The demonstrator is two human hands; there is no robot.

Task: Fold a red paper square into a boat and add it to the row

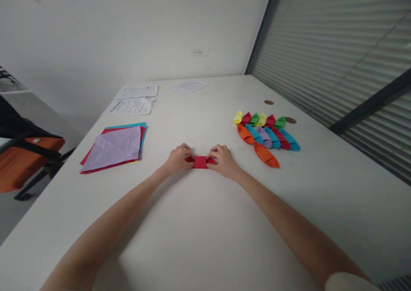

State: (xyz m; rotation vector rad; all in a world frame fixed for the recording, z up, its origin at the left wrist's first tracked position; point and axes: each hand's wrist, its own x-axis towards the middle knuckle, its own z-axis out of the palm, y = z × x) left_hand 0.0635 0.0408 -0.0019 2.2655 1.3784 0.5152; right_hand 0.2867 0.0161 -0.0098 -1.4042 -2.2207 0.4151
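A small folded piece of red paper (201,162) lies on the white table in front of me, with a flat middle and pointed ends. My left hand (180,157) pinches its left end between thumb and fingers. At the right end, my right hand (223,160) does the same. The fingers partly cover both tips of the paper. To the right of my hands are rows of folded paper pieces in several colours, among them an orange folded piece (266,155) lying apart at the front.
A stack of coloured paper sheets, lilac sheet (114,149) on top, lies at the left. Printed papers (131,105) sit farther back. Two round brown discs (290,120) are near the blinds (346,47) on the right. An orange chair (30,158) stands beyond the left table edge.
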